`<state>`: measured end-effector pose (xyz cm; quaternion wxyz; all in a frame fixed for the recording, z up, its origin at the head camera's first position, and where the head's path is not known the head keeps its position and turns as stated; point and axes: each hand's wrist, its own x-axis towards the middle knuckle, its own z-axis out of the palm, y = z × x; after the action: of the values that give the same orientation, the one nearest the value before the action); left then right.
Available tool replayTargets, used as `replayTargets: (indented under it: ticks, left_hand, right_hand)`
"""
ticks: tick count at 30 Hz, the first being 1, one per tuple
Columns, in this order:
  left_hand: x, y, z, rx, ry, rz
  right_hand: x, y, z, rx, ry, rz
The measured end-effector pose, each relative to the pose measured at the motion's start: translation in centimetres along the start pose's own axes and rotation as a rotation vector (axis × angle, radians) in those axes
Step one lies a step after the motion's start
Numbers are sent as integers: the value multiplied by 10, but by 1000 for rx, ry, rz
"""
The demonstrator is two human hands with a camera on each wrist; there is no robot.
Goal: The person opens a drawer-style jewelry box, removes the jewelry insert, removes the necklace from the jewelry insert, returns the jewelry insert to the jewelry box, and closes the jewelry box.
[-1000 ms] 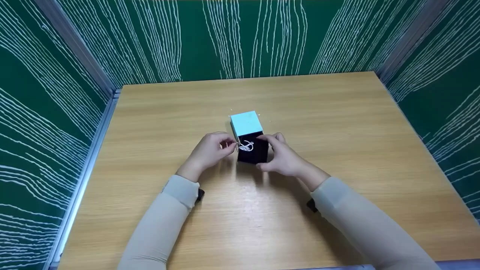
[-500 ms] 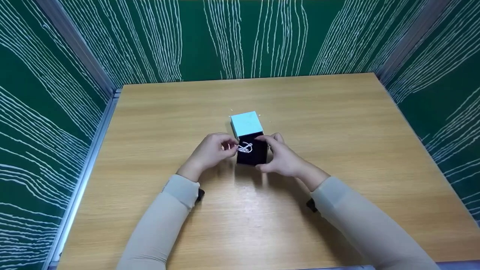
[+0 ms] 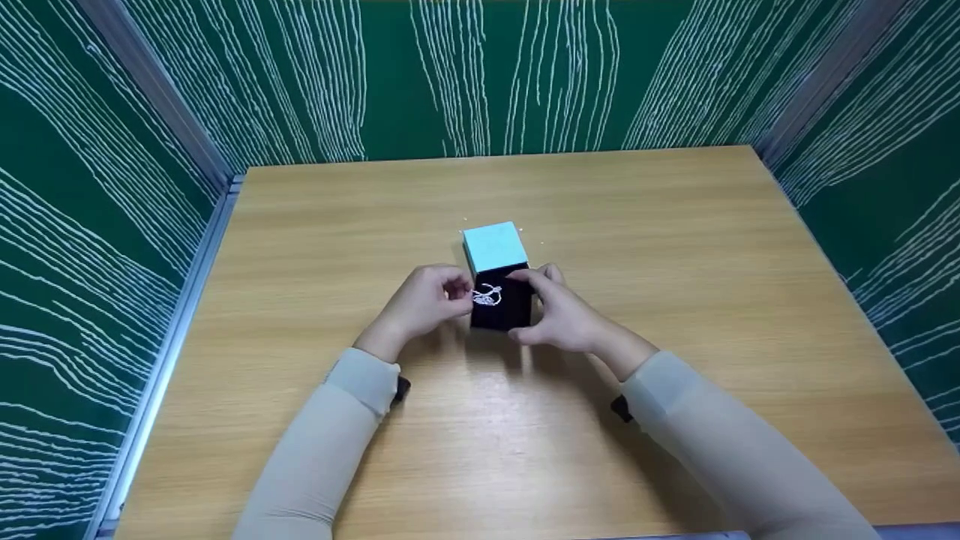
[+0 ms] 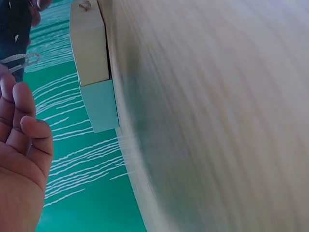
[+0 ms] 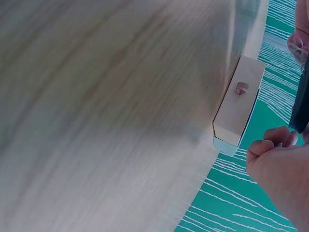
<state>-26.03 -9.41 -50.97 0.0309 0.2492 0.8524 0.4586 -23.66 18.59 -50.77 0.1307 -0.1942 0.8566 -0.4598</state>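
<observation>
A black pad (image 3: 506,309), seemingly a jewellery-box insert, is held up above the table by my right hand (image 3: 568,319), thumb at the near edge and fingers at the far edge. A silvery chain (image 3: 487,295) lies looped on the pad's left part. At the pad's left edge the fingertips of my left hand (image 3: 429,300) pinch the chain's end; the exact contact is partly hidden. In the left wrist view, a chain loop (image 4: 30,59) hangs over the edge of the pad (image 4: 13,34). Behind the pad stands a small box with a turquoise cover (image 3: 495,246).
The box's cream drawer (image 4: 89,48) sticks out of the turquoise cover and has a small ribbon pull (image 5: 242,88). Tiny white specks lie around the box on the wooden table (image 3: 337,225). Green walls with white lines (image 3: 405,90) border the table.
The black pad and its chain have shifted slightly left and tilted a little. My left fingertips have drawn back slightly at the pad's edge; my right hand keeps its hold.
</observation>
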Motion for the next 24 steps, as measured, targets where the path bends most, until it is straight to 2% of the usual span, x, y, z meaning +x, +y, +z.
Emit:
replayTargets:
  ticks: [11, 24]
  left_hand:
    - [-4, 2, -5, 1, 25, -36]
    - [-6, 0, -9, 18, 32, -32]
  right_hand:
    - [-2, 1, 0, -18, 3, 14]
    - [-2, 0, -4, -55, -13, 22]
